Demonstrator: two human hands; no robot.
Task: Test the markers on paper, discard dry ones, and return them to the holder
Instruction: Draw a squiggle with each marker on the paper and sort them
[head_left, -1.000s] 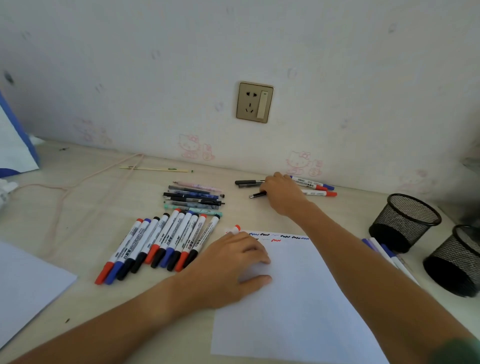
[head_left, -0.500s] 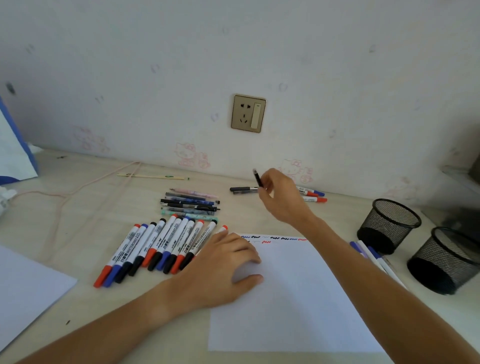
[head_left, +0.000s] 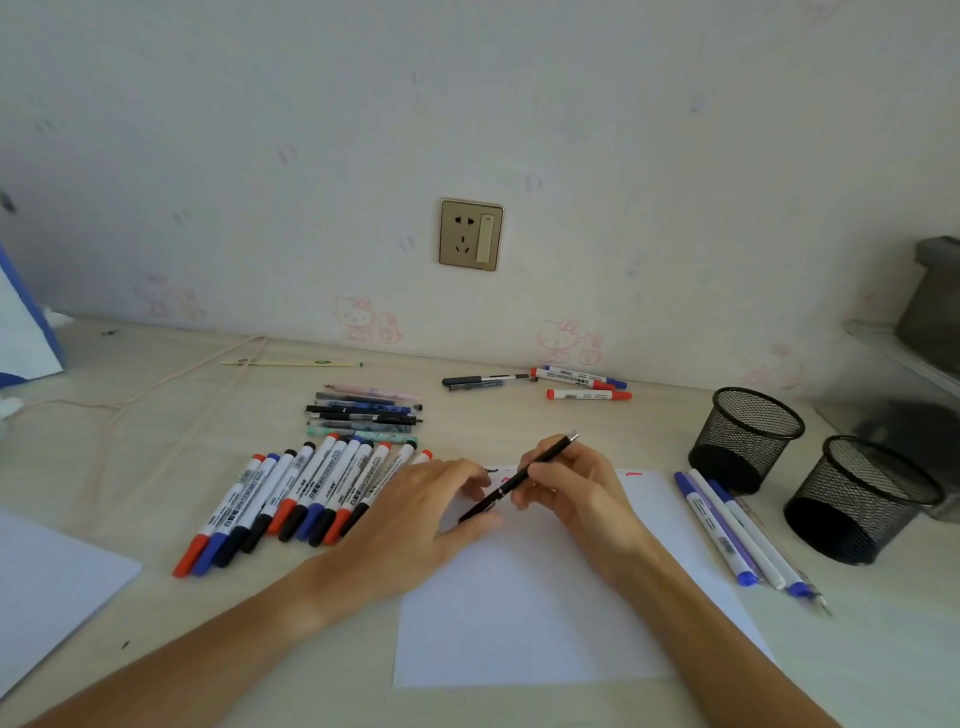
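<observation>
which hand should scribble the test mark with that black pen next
Right. The right hand already grips the black pen over the paper, while the left hand lies flat, pinning the sheet.

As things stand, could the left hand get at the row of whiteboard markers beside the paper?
Probably yes. The left hand rests flat on the paper's left edge, right beside the row of whiteboard markers, with nothing between them. It holds nothing itself; the right hand holds the black pen.

Matt white paper sheet (head_left: 545, 613); black wire-mesh metal holders (head_left: 745, 441); pale wood-grain desk (head_left: 156, 467); glossy plastic markers (head_left: 291, 499).
</observation>
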